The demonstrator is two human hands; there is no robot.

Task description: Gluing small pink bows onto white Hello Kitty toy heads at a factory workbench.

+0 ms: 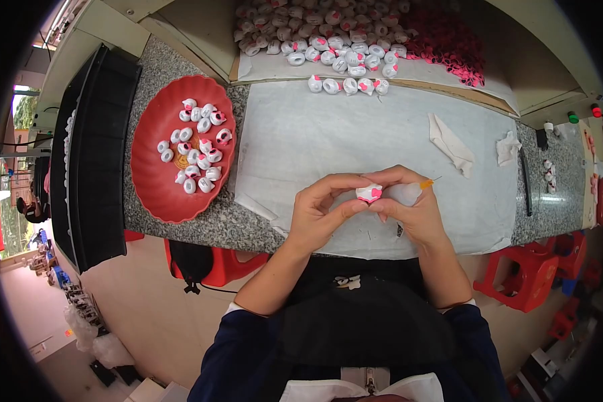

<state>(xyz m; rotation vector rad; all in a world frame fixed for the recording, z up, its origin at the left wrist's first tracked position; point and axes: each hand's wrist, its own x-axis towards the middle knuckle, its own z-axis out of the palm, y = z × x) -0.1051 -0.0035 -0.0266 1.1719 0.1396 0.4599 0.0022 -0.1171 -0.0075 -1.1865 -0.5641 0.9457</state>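
Note:
A small white figurine head with pink patches [368,193] is pinched between the fingertips of both my hands, over the paper-covered worktop. My left hand [313,211] grips it from the left, thumb below and fingers above. From the other side, the fingers of my right hand [419,218] meet it. Tucked in that same right hand is a translucent squeeze bottle [406,194], its orange needle tip pointing up and right, away from the figurine. White paper [301,147] lies under both hands.
To the left, a red scalloped dish [147,171] holds several similar figurines, beside a black tray [97,161]. A shelf at the back carries a heap of white pieces [321,30] and pink pieces [442,43]. A crumpled cloth [451,144] lies right. Red stools [519,275] stand below.

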